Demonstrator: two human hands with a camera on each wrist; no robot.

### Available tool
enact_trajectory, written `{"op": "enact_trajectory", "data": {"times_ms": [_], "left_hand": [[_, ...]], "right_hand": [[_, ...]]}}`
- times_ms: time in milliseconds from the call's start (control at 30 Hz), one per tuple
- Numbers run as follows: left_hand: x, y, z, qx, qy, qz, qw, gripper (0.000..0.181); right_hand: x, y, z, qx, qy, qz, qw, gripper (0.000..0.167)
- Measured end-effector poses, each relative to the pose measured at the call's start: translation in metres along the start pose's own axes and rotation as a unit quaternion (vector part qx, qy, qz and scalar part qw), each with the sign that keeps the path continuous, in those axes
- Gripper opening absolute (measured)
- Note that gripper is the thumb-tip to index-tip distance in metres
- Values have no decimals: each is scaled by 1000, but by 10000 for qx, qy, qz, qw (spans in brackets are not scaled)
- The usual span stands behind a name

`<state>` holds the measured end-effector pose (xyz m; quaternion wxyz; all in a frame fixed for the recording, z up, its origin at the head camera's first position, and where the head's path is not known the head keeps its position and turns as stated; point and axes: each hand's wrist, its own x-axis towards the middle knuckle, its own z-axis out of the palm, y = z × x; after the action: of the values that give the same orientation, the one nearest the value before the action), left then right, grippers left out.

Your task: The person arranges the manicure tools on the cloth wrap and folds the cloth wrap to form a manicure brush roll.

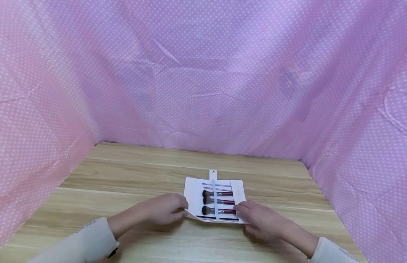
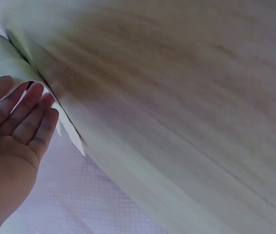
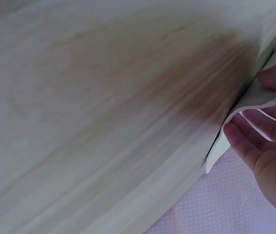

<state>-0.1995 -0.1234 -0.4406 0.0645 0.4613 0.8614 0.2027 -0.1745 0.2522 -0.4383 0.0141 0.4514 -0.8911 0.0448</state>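
Observation:
A white makeup brush roll (image 1: 194,190) lies unfolded near the front of the table, its near edge lifted and bowed. Several makeup brushes (image 1: 207,210) with dark bristles and red handles sit in it under a white elastic band (image 1: 215,201), along with thinner ones. My left hand (image 1: 167,209) pinches the roll's near left corner between thumb and fingers. At the near right corner, my right hand (image 1: 263,221) grips the edge, thumb on top. Both wrist views show the curled fabric (image 3: 260,95) between thumb and fingers.
The roll's closing strap (image 1: 213,174) with a snap points to the far side. Wood-grain tabletop (image 1: 131,175) surrounds the roll. Pink dotted cloth (image 1: 203,109) hangs at the back and on both sides.

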Motion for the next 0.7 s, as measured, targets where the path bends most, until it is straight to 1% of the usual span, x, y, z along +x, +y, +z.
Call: {"op": "enact_trajectory", "data": {"times_ms": [67, 100, 200, 267, 333, 367, 467, 533, 600, 700], "left_hand": [[0, -3, -1, -467, 47, -281, 9985, 21], [0, -5, -2, -702, 64, -421, 9966, 21], [-1, -9, -2, -1369, 146, -806, 9872, 19], [0, -12, -2, -1656, 223, -941, 9814, 18], [0, -14, -1, -1844, 314, -1038, 9769, 17], [1, -15, -1, -1896, 352, -1083, 9752, 17], [4, -17, -1, -2042, 474, -1242, 9699, 17], [6, -18, -2, -2134, 533, -1404, 9653, 16], [9, -19, -3, -2348, 595, -1573, 9574, 15], [13, -21, -3, -2738, 706, -1851, 9412, 16]], "right_hand": [[2, 1, -2, 266, 11, 119, 9996, 41], [3, 2, -3, 444, 23, 193, 9988, 37], [7, 8, -5, 859, 208, 198, 9959, 24], [9, 13, -5, 1050, 377, 145, 9937, 16], [11, 18, -5, 1194, 508, 103, 9915, 11], [12, 20, -4, 1283, 547, 142, 9901, 9], [14, 25, -6, 1675, 521, 404, 9837, 7], [15, 27, -7, 1989, 468, 652, 9767, 10], [17, 30, -7, 2227, 467, 842, 9701, 10], [22, 34, -6, 2480, 540, 1063, 9614, 10]]}}
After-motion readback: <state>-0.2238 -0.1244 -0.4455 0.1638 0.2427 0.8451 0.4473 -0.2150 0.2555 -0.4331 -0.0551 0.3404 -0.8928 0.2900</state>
